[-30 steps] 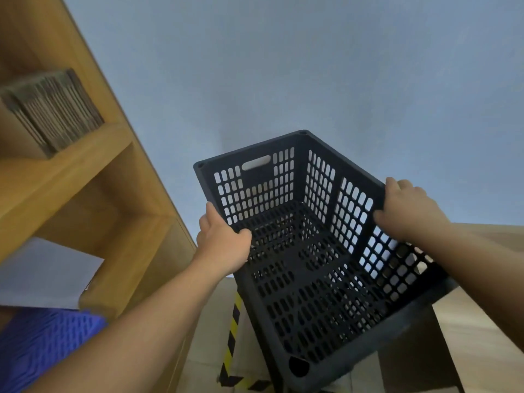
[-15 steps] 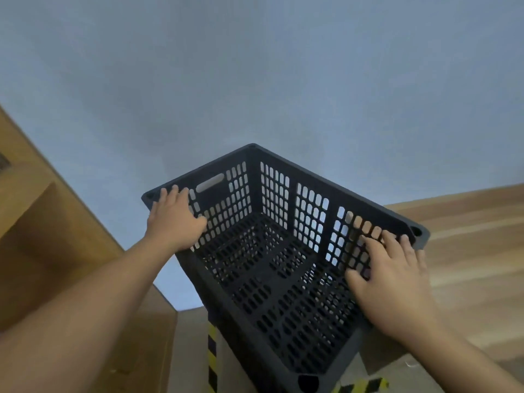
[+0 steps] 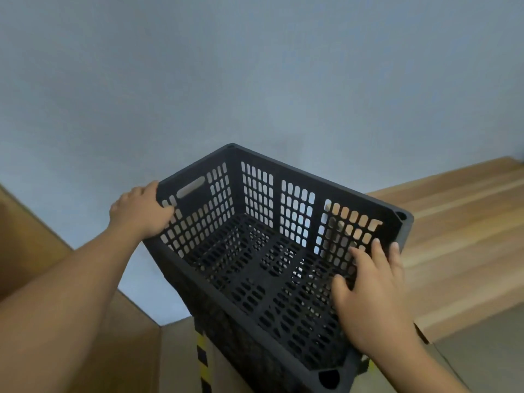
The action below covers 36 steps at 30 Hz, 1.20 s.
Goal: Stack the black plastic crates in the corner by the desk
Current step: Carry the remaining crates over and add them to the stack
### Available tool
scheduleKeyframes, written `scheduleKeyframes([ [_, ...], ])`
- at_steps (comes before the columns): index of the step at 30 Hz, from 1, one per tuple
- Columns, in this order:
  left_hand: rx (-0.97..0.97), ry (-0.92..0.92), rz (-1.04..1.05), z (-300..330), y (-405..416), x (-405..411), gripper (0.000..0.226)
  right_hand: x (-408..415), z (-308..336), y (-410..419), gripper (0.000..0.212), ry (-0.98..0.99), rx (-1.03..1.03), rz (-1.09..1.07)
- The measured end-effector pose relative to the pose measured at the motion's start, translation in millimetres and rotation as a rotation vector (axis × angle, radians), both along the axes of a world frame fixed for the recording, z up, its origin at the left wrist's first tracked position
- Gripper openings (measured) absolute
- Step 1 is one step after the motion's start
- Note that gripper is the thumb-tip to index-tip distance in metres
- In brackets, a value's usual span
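- Your left hand (image 3: 141,211) curls its fingers over the black perforated plastic crate (image 3: 272,259) at its far rim corner.
- Your right hand (image 3: 371,293) lies spread, fingers apart, on the near wall.
- The crate sits between both hands, its long axis running from one to the other.

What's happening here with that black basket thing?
A person is handling an empty black plastic crate with both bare hands. The left hand grips the rim at its far left corner, while the right hand lies with fingers spread against the inside of the right wall. The crate sits tilted in a corner, between the wall and a wooden desk.
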<state>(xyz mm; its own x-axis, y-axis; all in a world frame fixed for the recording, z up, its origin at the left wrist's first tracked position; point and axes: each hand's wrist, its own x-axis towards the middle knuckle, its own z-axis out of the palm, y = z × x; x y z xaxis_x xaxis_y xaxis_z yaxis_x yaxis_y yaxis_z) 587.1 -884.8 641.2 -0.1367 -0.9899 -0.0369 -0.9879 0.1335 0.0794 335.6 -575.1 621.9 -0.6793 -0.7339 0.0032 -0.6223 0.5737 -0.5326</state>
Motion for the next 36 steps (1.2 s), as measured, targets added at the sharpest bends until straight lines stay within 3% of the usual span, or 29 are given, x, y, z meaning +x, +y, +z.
scheduleKeyframes([
  [12, -0.030, 0.033, 0.131, -10.9, 34.2, -6.9, 0.074, -69.6, 7.6, -25.2, 0.058, 0.050, 0.030, 0.168],
  [36, -0.086, 0.105, 0.462, -23.6, 105.9, -37.4, 0.080, -215.7, 10.6, -173.9, 0.036, 0.146, 0.062, 0.625],
])
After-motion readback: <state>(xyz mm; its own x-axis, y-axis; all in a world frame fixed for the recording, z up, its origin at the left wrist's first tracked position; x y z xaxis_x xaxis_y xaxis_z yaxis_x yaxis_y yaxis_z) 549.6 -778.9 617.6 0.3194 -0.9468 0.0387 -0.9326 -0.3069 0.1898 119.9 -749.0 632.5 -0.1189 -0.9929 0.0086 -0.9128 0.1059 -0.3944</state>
